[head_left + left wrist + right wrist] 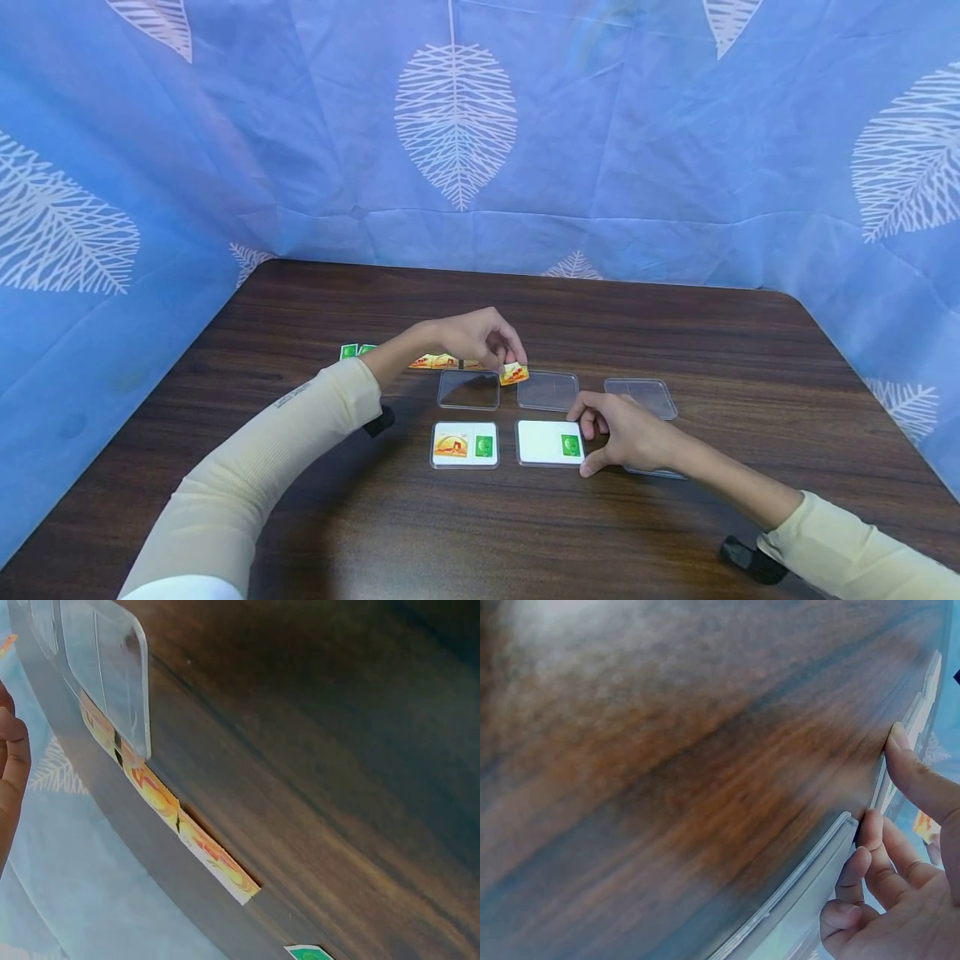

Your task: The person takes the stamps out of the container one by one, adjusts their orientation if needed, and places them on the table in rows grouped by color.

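Observation:
My left hand pinches a small orange-and-yellow stamp above the back edge of a clear lid. At the left wrist view's edge, part of this hand shows. With thumb and fingertips, my right hand holds the right end of a clear plastic case. Inside that case, a white card bears a green stamp on its right side. The right wrist view shows the thumb and fingertips at the case's edge.
To the left lies a similar case with an orange stamp and a green one. Clear lids lie behind. Further back is a row of orange stamps, with green stamps beyond it. Another case sits partly under my right hand.

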The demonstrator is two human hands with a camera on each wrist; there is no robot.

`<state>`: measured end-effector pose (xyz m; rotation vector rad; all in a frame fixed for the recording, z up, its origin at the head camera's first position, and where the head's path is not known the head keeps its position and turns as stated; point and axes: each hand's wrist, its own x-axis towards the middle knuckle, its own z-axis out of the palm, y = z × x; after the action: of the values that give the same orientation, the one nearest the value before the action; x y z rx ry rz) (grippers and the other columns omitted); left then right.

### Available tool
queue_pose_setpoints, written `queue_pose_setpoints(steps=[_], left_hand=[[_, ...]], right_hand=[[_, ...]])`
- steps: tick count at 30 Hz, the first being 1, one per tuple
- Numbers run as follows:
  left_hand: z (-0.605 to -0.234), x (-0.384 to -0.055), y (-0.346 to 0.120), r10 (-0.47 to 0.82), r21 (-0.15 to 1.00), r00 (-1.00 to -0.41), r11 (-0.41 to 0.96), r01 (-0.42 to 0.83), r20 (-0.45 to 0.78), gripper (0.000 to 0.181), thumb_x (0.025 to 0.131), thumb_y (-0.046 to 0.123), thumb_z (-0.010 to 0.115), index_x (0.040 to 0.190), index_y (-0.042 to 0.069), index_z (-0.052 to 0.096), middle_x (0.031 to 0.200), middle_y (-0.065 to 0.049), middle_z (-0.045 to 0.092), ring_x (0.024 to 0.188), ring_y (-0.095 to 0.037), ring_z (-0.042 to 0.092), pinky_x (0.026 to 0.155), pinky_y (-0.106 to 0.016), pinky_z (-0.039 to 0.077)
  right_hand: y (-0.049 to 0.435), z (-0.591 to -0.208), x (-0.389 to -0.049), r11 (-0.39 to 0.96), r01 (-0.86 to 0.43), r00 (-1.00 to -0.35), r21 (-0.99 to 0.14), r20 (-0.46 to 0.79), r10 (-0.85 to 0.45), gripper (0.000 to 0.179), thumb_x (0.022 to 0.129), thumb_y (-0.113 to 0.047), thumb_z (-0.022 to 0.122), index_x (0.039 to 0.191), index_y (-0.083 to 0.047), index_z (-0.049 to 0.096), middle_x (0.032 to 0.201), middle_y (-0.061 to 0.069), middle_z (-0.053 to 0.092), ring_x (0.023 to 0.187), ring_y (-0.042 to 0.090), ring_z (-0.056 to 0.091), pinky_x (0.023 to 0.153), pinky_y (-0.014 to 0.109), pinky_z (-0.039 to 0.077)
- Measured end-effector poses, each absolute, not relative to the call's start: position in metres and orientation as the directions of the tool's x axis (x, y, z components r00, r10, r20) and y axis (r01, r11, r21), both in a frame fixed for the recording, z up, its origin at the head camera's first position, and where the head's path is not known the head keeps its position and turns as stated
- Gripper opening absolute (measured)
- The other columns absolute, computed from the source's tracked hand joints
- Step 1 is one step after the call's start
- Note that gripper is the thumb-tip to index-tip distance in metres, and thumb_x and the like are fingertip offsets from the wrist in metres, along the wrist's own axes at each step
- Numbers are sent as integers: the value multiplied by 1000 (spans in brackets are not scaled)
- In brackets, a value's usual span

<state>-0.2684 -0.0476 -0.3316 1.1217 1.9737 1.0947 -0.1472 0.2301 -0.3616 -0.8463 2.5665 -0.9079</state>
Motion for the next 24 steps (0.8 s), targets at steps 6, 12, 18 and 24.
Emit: queue_pose_setpoints(steps=[6, 12, 18, 24], left_hand=[[-332, -274, -48, 858, 868, -495, 344, 358, -136, 25, 91, -17, 65, 114, -11, 72, 93, -7, 68, 77, -12, 60, 72, -31, 53], [-333, -282, -49, 839, 832, -522, 397, 388, -156, 25, 92, -14, 66, 115, -8, 73, 109, -13, 72, 75, -11, 60, 70, -28, 51], [-336, -291, -47, 834, 809, -533, 409, 423, -143, 25, 92, -15, 66, 115, -9, 74, 107, -14, 73, 72, -12, 61, 65, -27, 47], [-338, -293, -45, 833, 793, -528, 432, 429, -168, 25, 92, -14, 66, 115, -9, 73, 94, -10, 70, 69, -12, 58, 64, -26, 48]], right_hand=[[229, -362, -147, 628, -438, -785, -644, -67, -616, 52, 69, -17, 98, 105, -5, 63, 80, -6, 53, 71, 8, 41, 64, 24, 34], [229, -360, -147, 626, -435, -786, -647, -67, -615, 52, 69, -16, 98, 106, -4, 63, 80, -6, 53, 70, 8, 41, 63, 23, 33], [230, -360, -147, 625, -434, -787, -649, -65, -614, 52, 69, -15, 97, 106, -4, 63, 80, -6, 53, 70, 9, 41, 64, 23, 34], [229, -360, -147, 629, -423, -789, -653, -77, -610, 52, 69, -16, 97, 106, -5, 63, 80, -6, 53, 71, 9, 41, 64, 24, 34]])
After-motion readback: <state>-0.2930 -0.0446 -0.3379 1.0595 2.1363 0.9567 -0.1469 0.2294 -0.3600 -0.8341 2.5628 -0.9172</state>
